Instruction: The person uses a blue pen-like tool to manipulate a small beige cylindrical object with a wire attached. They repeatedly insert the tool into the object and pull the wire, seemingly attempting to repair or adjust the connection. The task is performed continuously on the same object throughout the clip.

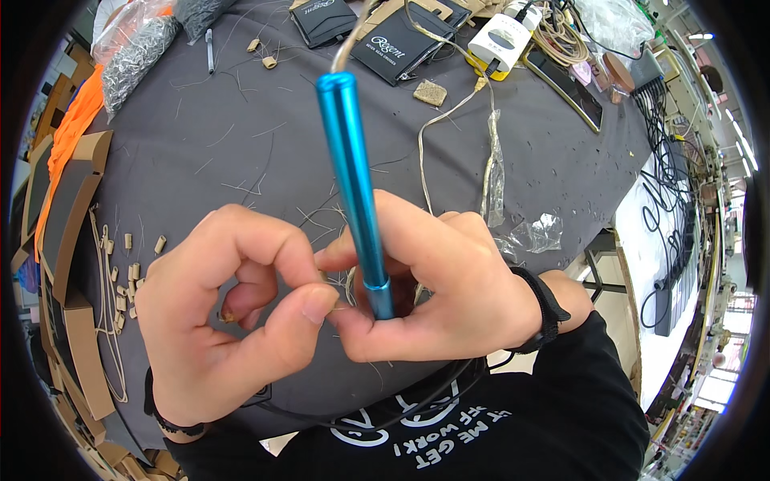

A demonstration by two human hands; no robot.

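My right hand (433, 289) is wrapped round an upright, shiny blue pen-shaped tool (349, 160), with a pale cord (346, 48) running up from its top. My left hand (224, 313) is closed in a pinch, thumb and forefinger meeting right beside my right hand's fingertips. A thin pale strand shows at that pinch, but most of what is held there is hidden. A small tan bit shows at the curled lower fingers of my left hand.
Small tan cylinders (128, 272) and cords lie left on the grey cloth (200, 136), beside cardboard pieces (79, 216). Bags of metal bits (140, 60), black pouches (405, 48), a white device (501, 44), a phone (565, 88) and crumpled plastic (533, 236) lie around my hands.
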